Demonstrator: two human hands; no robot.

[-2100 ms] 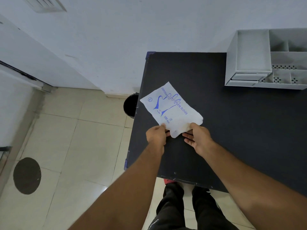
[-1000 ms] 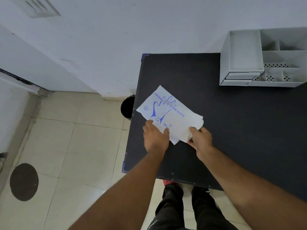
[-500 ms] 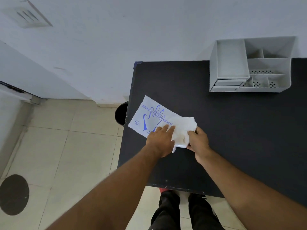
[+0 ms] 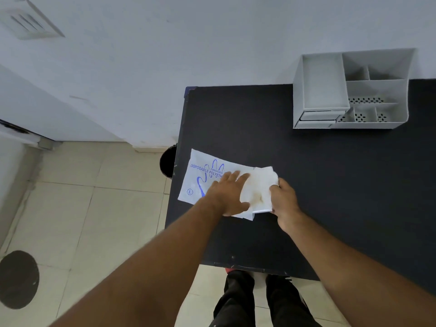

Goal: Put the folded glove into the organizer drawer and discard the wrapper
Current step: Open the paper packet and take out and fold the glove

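Observation:
A white wrapper (image 4: 200, 175) with blue glove print lies at the left edge of the black table (image 4: 330, 185). My left hand (image 4: 227, 195) lies flat on it, fingers spread. A folded translucent white glove (image 4: 258, 187) sticks out of the wrapper's right end, and my right hand (image 4: 284, 200) pinches its right edge. The grey organizer (image 4: 349, 90) stands at the table's back, with its small drawer (image 4: 318, 118) at the lower left front looking shut.
A black bin (image 4: 168, 161) stands on the tiled floor, tucked against the table's left edge near the wall. My legs (image 4: 254, 300) show under the front edge. A dark round patch (image 4: 17, 278) marks the floor at far left.
The wrapper has turned to lie more crosswise. My left hand moved from its lower corner onto its middle, and the folded glove has emerged from the right end in my right hand.

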